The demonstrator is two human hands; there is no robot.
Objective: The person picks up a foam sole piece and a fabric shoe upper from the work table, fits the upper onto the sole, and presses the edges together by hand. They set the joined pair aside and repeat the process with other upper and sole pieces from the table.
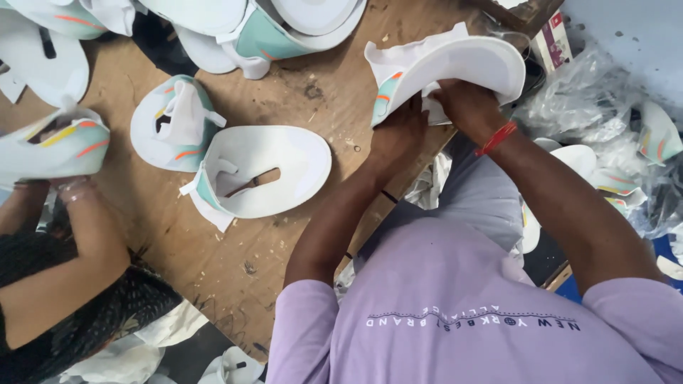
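A white shoe upper point(455, 64) is held in both hands over the far edge of the wooden counter point(235, 263).

It is seen sole side up: a white insole board, with a mint side panel marked by orange stripes. The left hand point(398, 131) has its grip pinched on the near edge; the right hand point(466, 103) has its grip closed on the underside. Similar uppers point(256, 174) lie nearby.

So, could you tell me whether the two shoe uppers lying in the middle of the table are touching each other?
Touching. The head view shows the white-soled upper overlapping the edge of the mint upper beside it, with no table visible between them.
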